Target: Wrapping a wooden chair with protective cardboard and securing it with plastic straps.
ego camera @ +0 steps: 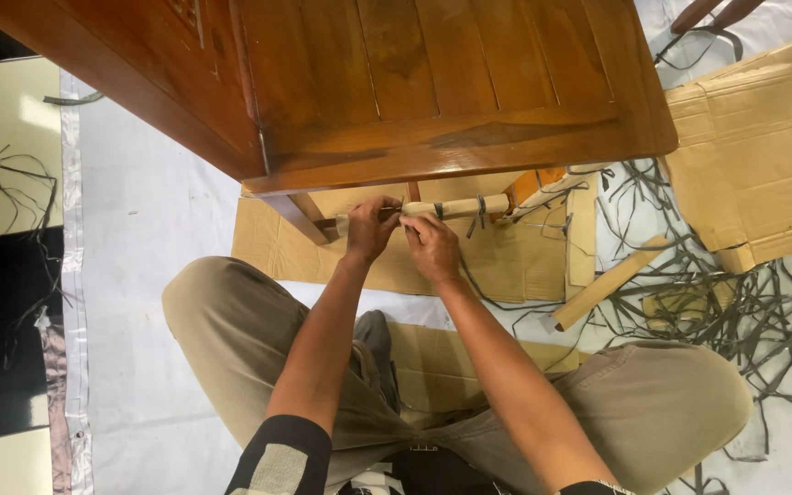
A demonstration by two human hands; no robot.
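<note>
The pale wooden rail [456, 207] lies centre frame, long axis left to right, under the brown wooden chair seat [433, 82]. Both hands meet at its left end: left hand [370, 227] clamped on it, right hand [433, 246] pinching a dark strip [480, 216] just beside. Cardboard [506, 261] lies beneath.

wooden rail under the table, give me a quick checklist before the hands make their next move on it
1. Both hands on the work: left hand and right hand both grip the wooden rail. Ok.
2. Rail wrapped: dark strap loops around it. Ok.
3. Strap tightness: cannot tell, too small.
4. Rail seated in the table leg: joint hidden by the left hand. Cannot tell.
5. Floor tidy: loose cut straps and a wood strip lie scattered to the right. Not ok.
6. Padding underneath: cardboard sheet lies below the rail. Ok.
</note>
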